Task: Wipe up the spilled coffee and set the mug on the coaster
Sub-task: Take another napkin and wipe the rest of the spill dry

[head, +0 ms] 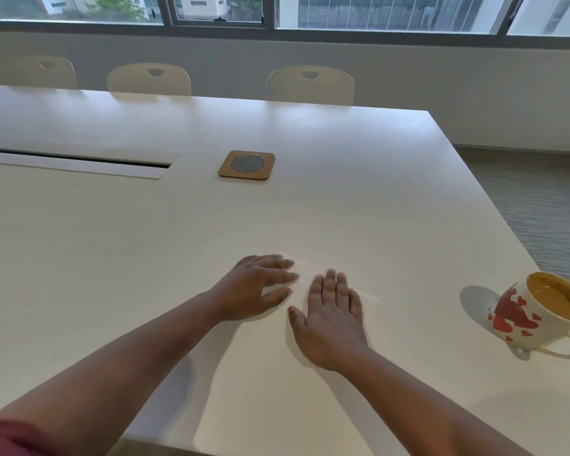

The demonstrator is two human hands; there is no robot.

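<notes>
A white paper napkin (304, 280) lies flat on the white table (112, 241). My left hand (260, 286) rests on its left part with fingers spread. My right hand (331, 311) presses flat on its right part. Both palms face down and hold nothing. A white mug with red hearts (520, 315) stands at the right near the table's edge, with coffee-stained inside walls and its handle toward me. A square wooden coaster (247, 164) with a round mesh centre sits farther back in the middle of the table. No coffee stain shows around the napkin.
A long cable slot (79, 161) is set into the table at the left. Three pale chairs (310, 85) stand along the far side under the windows. The table's right edge (494, 205) drops to grey carpet.
</notes>
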